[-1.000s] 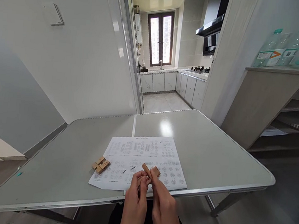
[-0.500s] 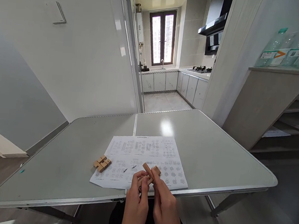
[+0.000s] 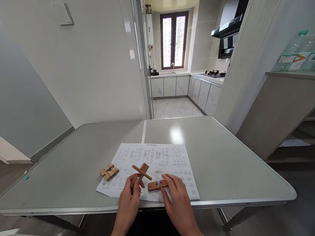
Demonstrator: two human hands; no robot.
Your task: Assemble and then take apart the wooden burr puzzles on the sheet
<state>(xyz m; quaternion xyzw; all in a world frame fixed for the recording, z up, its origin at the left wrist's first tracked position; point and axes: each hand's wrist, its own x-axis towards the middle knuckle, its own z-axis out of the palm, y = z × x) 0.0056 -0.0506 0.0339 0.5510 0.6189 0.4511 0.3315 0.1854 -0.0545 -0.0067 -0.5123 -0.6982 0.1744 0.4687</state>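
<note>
My left hand (image 3: 128, 200) is closed on a cross of two joined wooden puzzle bars (image 3: 141, 171), held upright just above the instruction sheet (image 3: 154, 158). My right hand (image 3: 178, 200) rests on the sheet with its fingers stretched out, the fingertips touching a single wooden bar (image 3: 156, 185) that lies flat on the paper. A small cluster of joined wooden pieces (image 3: 109, 171) sits at the sheet's left edge, apart from both hands.
The sheet lies near the front edge of a pale grey folding table (image 3: 225, 157) with a metal rim. A wall stands left, an open doorway to a kitchen lies ahead, and a shelf unit (image 3: 288, 107) with water bottles (image 3: 301, 53) stands at the right.
The hands, earlier together holding the pieces near the table edge, have parted. The left now holds a two-bar cross, and the right has laid one bar flat on the sheet.
</note>
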